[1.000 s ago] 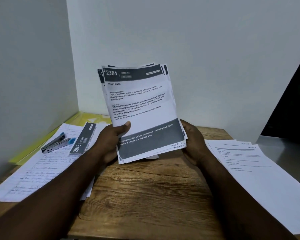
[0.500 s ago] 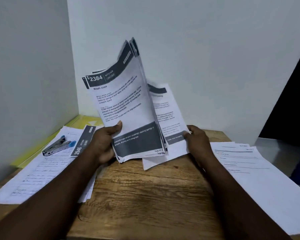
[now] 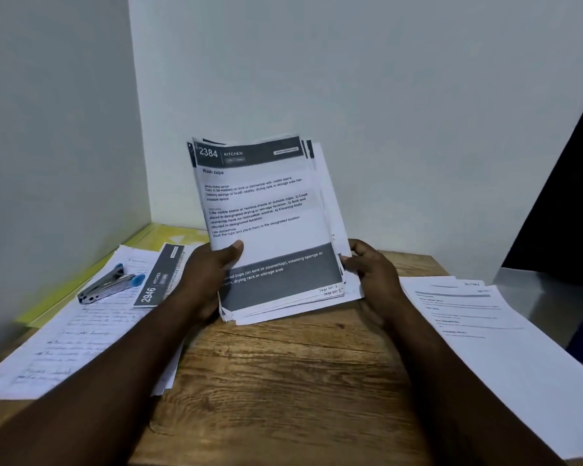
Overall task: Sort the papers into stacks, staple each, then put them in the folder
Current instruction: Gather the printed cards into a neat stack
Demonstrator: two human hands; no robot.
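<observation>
sorting looks only part done: left hand [image 3: 209, 274] and right hand [image 3: 374, 277] pinch the upright printed bundle [image 3: 266, 210] mid-table, beside the left pile [image 3: 64, 334] and right pile [image 3: 485, 331], with stapler [image 3: 110, 287] and yellow folder [image 3: 148, 237] waiting far left.

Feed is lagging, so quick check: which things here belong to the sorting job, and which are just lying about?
Job: paper bundle, gripped by left hand and right hand; stapler; yellow folder; left pile; right pile.
Not part of it: wooden table, grey surface at right.
</observation>
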